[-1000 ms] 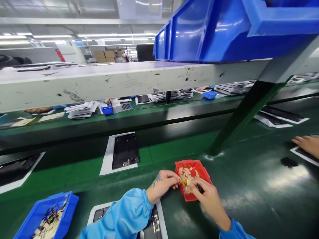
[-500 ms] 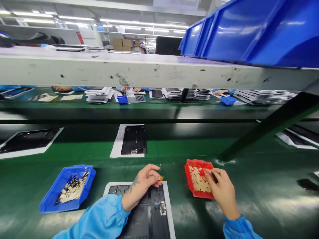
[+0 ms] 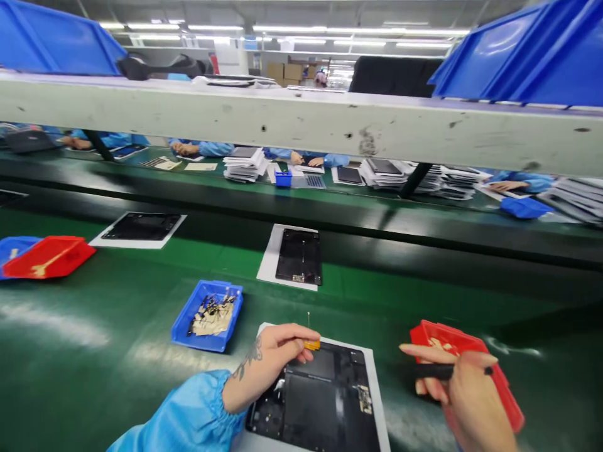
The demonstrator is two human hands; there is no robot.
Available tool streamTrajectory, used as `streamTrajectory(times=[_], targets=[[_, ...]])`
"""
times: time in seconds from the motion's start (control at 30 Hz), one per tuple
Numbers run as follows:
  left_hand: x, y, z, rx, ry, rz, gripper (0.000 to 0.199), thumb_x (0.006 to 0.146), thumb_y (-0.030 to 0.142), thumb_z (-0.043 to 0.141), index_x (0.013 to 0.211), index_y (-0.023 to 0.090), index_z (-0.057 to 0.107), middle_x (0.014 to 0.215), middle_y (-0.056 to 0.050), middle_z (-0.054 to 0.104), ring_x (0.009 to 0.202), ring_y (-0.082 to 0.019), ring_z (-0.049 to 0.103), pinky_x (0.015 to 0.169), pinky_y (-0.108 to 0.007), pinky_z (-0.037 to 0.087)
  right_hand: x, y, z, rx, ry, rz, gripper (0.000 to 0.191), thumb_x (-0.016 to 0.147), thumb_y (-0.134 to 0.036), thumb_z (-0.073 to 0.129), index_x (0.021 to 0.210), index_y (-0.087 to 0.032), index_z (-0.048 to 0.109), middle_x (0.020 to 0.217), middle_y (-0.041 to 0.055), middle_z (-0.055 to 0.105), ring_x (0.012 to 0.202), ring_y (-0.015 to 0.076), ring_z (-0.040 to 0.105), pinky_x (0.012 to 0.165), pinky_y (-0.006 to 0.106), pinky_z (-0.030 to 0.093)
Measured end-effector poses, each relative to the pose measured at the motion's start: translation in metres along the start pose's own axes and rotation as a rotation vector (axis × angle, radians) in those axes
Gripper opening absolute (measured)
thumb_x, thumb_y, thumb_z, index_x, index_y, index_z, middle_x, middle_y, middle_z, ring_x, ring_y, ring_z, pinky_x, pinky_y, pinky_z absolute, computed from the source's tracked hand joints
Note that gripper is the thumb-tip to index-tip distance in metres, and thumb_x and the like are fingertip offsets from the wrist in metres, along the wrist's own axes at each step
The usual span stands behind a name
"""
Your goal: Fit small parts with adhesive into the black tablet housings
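Observation:
My left hand (image 3: 277, 355) pinches a small orange-yellow strip (image 3: 311, 344) above the top edge of a black panel (image 3: 313, 398). White paper (image 3: 380, 408) lies under this panel. At the right, my right hand (image 3: 464, 383) holds a dark pen-like tool (image 3: 436, 371), with the index finger stretched out to the left. It is over the near side of a red tray (image 3: 502, 383), which has small cream pieces in it. Left of the panel sits a blue tray (image 3: 181, 331) with cream and black pieces.
Another black panel (image 3: 298, 254) lies on paper beyond, and one (image 3: 141, 226) farther left. Red (image 3: 56, 254) and blue trays stand at far left. A white shelf (image 3: 188, 110) with blue bins (image 3: 532, 56) crosses above. People's hands and paper stacks (image 3: 245, 164) are behind it.
The view has swung left, so things sit farther right. My right hand has drawn back from the pieces in the red tray, its index finger now extended. My left hand still pinches the orange strip.

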State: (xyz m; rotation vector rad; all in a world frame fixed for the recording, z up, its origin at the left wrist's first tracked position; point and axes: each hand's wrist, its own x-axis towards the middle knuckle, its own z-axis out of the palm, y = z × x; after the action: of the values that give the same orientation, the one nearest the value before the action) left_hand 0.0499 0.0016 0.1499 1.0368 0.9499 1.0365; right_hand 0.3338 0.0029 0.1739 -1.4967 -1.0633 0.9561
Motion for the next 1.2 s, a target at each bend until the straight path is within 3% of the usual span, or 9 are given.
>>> streamTrajectory(times=[0.1,0.23,0.3,0.47,0.63,0.87,1.03,1.13,1.2], targets=[[-0.009,0.014,-0.004,-0.020,-0.001,-0.022,0.021,0.082,0.024,0.059,0.094,0.014,0.073,0.080,-0.007,0.070,0.071,-0.014,0.063,0.069,-0.025,0.049,-0.009,-0.013,0.043,0.292,-0.089,0.196,0.069,0.076,-0.078,0.046,0.083,-0.015,0.075,0.053,0.0066,0.060,0.050,0.0154,0.057,0.049,0.025,0.054],[-0.017,0.021,-0.007,-0.069,-0.047,-0.050,0.025,0.082,0.030,0.062,0.097,0.013,0.072,0.080,-0.008,0.070,0.072,-0.015,0.064,0.069,-0.026,0.050,-0.026,-0.020,0.073,0.497,-0.263,0.223,0.032,0.071,-0.046,0.078,0.093,-0.024,0.073,0.065,0.0023,0.063,0.054,0.0107,0.056,0.047,0.018,0.051],[-0.020,0.022,-0.009,-0.088,-0.081,-0.077,0.026,0.082,0.032,0.063,0.098,0.014,0.072,0.079,-0.008,0.070,0.072,-0.016,0.064,0.069,-0.026,0.051,-0.036,-0.019,0.075,0.447,-0.352,0.055,0.022,0.077,-0.037,0.076,0.096,-0.027,0.073,0.072,0.0020,0.063,0.057,0.0115,0.058,0.049,0.020,0.053],[-0.024,0.021,-0.012,-0.126,-0.146,-0.155,0.030,0.082,0.035,0.062,0.100,0.013,0.072,0.076,-0.008,0.069,0.070,-0.017,0.063,0.068,-0.029,0.052,-0.052,-0.025,0.070,-0.097,-0.526,-0.698,0.023,0.087,-0.024,0.064,0.109,-0.029,0.069,0.104,0.0072,0.067,0.103,0.0257,0.062,0.079,0.038,0.058],[-0.025,0.018,-0.014,-0.136,-0.172,-0.173,0.028,0.086,0.032,0.058,0.105,0.016,0.070,0.084,-0.007,0.070,0.074,-0.017,0.064,0.072,-0.028,0.052,-0.053,-0.031,0.071,-0.351,-0.523,-1.032,0.029,0.087,-0.020,0.065,0.115,-0.026,0.061,0.092,0.0008,0.074,0.091,0.0194,0.069,0.109,0.048,0.037],[-0.026,0.022,-0.014,-0.176,-0.171,-0.200,0.025,0.087,0.030,0.059,0.105,0.017,0.070,0.077,-0.005,0.069,0.072,-0.015,0.062,0.071,-0.027,0.051,-0.047,-0.030,0.063,-0.554,-0.632,-1.213,0.020,0.087,-0.021,0.066,0.107,-0.024,0.060,0.098,-0.0002,0.073,0.099,0.0168,0.067,0.114,0.042,0.031],[-0.025,0.023,-0.013,-0.193,-0.189,-0.192,0.025,0.087,0.028,0.058,0.105,0.016,0.070,0.078,-0.006,0.068,0.072,-0.014,0.061,0.071,-0.026,0.050,-0.044,-0.033,0.067,-0.587,-0.658,-1.216,0.020,0.090,-0.019,0.063,0.109,-0.023,0.060,0.099,0.0001,0.073,0.098,0.0159,0.067,0.115,0.041,0.029],[-0.024,0.027,-0.012,-0.267,-0.213,-0.222,0.029,0.083,0.032,0.063,0.105,0.015,0.070,0.081,-0.008,0.069,0.070,-0.016,0.063,0.069,-0.026,0.050,-0.046,-0.033,0.063,-0.532,-0.632,-1.135,0.031,0.089,-0.019,0.064,0.118,-0.026,0.057,0.099,0.0000,0.073,0.093,0.0177,0.069,0.105,0.040,0.043],[-0.024,0.028,-0.012,-0.414,-0.356,-0.282,0.047,0.083,0.046,0.060,0.121,0.017,0.061,0.087,-0.011,0.070,0.066,-0.017,0.064,0.059,-0.027,0.050,-0.051,-0.031,0.054,-0.436,-0.575,-1.066,0.034,0.087,-0.020,0.065,0.119,-0.029,0.058,0.094,0.0004,0.074,0.086,0.0206,0.071,0.085,0.036,0.057]])
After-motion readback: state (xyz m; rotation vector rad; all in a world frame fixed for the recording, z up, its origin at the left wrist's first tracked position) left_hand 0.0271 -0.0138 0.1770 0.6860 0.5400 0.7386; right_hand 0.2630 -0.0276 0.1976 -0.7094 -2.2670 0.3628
